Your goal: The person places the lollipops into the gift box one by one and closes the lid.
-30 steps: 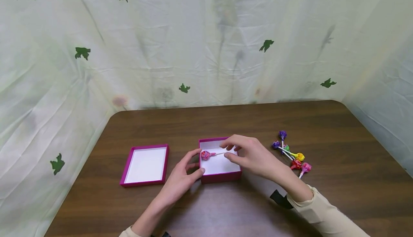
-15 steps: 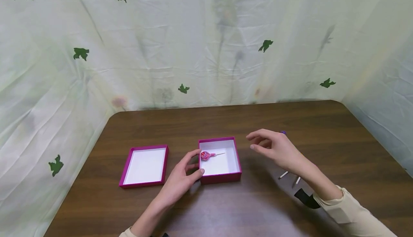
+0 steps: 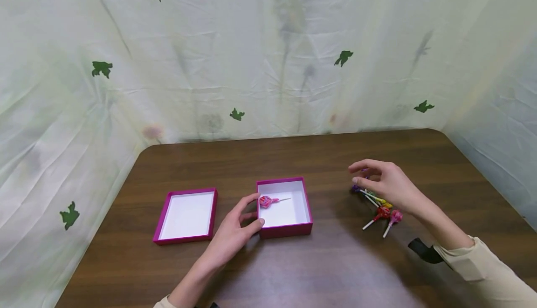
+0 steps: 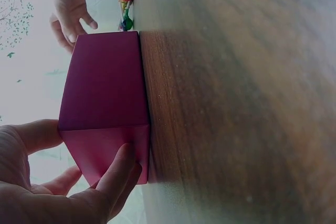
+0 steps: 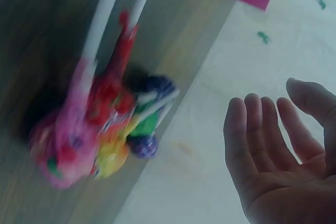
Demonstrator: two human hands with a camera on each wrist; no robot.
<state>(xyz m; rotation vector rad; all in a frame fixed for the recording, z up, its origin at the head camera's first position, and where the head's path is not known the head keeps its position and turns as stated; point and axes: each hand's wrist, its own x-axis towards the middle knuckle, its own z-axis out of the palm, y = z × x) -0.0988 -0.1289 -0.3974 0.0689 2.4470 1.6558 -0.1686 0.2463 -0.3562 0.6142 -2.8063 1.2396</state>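
My left hand (image 3: pixel 233 236) grips the left side of a magenta box (image 3: pixel 286 230) with a white inside, thumb at the front corner in the head view. In the left wrist view its fingertips (image 4: pixel 125 156) press the box's side wall. A pink-wrapped lollipop (image 3: pixel 266 201) lies in the box, stick pointing right. My right hand (image 3: pixel 388 183) hovers above a pile of lollipops, holding nothing, fingers loosely bent. In that pile I see a red lollipop (image 3: pixel 382 213), a pink lollipop (image 3: pixel 395 216), a yellow one and purple ones, partly hidden by the hand.
Left of the box lies its shallow magenta lid (image 3: pixel 187 216), white inside facing up. All of it rests on a brown wooden table (image 3: pixel 293 270). A pale curtain (image 3: pixel 268 56) with green leaf shapes hangs behind the table's far edge.
My right hand has moved right, from over the box to above the lollipop pile. The pink lollipop stays in the box, and my left hand has kept its place on it.
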